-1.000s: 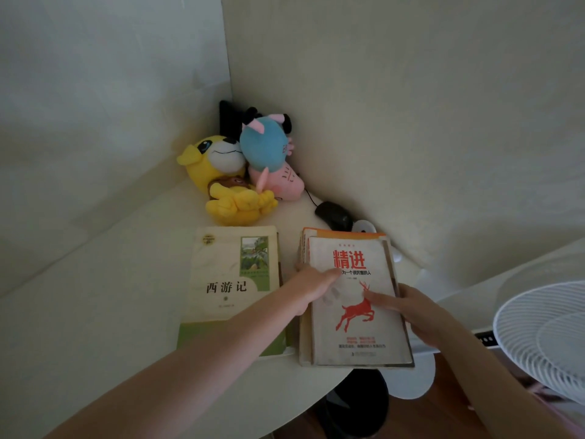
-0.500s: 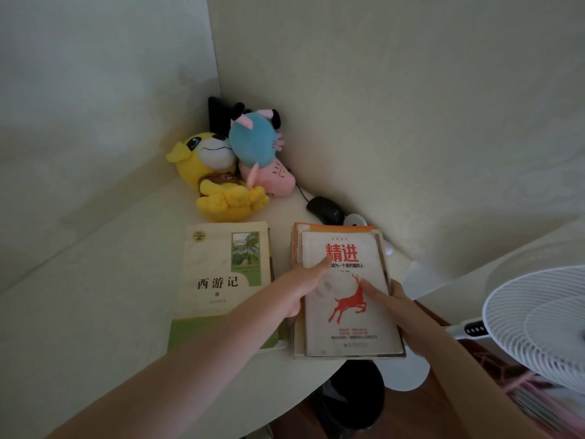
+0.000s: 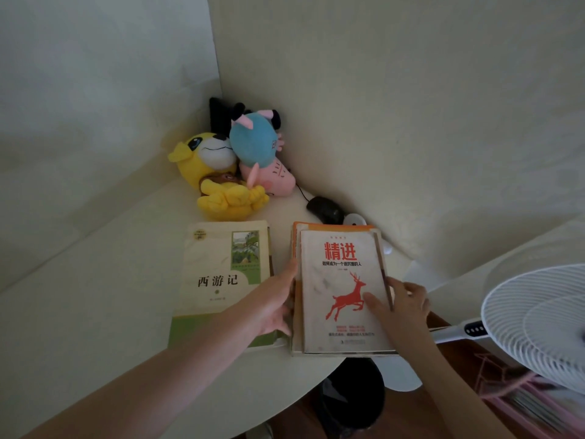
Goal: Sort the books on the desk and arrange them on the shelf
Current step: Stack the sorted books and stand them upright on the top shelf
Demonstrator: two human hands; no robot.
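At lower centre of the frame, the left hand [image 3: 274, 301] and right hand [image 3: 405, 304] clasp opposite edges of the book stack [image 3: 340, 277] on the desk [image 3: 95, 312], right thumb pressing the cover, likely to lift it whole.

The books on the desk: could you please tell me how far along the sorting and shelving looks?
Done: nothing visibly shelved; no shelf is in view. In hand: the left hand touches the left edge of the stack topped by the deer book, and the right hand grips its right edge, thumb on the cover. Left: that stack and the green book both lie flat on the desk.
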